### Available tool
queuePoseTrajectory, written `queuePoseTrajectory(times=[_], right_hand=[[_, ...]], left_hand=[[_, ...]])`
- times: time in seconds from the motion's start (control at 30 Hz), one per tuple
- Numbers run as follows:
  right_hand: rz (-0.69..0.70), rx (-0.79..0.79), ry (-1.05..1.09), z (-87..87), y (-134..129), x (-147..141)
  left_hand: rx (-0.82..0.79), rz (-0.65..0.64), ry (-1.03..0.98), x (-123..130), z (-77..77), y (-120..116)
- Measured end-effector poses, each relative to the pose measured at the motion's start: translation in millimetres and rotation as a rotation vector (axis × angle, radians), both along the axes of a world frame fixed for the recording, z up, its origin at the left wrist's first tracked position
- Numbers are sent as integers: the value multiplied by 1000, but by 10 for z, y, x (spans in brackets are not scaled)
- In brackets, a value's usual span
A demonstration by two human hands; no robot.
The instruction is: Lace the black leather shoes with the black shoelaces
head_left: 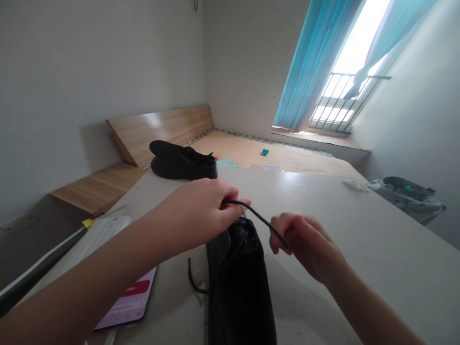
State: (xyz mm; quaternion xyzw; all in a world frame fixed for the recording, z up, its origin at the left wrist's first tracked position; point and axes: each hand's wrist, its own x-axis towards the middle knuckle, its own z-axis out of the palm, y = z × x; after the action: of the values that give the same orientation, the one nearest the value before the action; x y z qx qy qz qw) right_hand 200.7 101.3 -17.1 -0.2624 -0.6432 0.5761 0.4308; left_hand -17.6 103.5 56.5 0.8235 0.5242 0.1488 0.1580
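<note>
A black shoe (pixel 239 287) lies on the white table in front of me, its toe end pointing toward me. Above its tongue, my left hand (pixel 204 206) pinches a dark shoelace (pixel 264 221) between thumb and fingers. The lace arcs over to my right hand (pixel 305 242), whose curled fingers hold its other stretch, to the right of the shoe. Another loose lace end (pixel 192 278) curls on the table at the shoe's left side. The lower part of the lacing is dark and hard to make out.
A second black shoe (pixel 183 160) stands at the table's far left. Under my left forearm lies a lit phone (pixel 142 299), near a white power strip (pixel 104 235) with a cable. Beyond the white table (pixel 359 244) is a wooden bed board (pixel 233 143). A lined bin (pixel 409 196) stands at right.
</note>
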Motion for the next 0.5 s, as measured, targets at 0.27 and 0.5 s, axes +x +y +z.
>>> queuePoseTrajectory(times=[0.27, 0.5], right_hand=[[-232, 28, -441, -157, 157, -116], [-282, 135, -477, -246, 150, -200]], left_hand=[[31, 5, -414, -54, 300, -296], [-96, 31, 7, -89, 303, -258]])
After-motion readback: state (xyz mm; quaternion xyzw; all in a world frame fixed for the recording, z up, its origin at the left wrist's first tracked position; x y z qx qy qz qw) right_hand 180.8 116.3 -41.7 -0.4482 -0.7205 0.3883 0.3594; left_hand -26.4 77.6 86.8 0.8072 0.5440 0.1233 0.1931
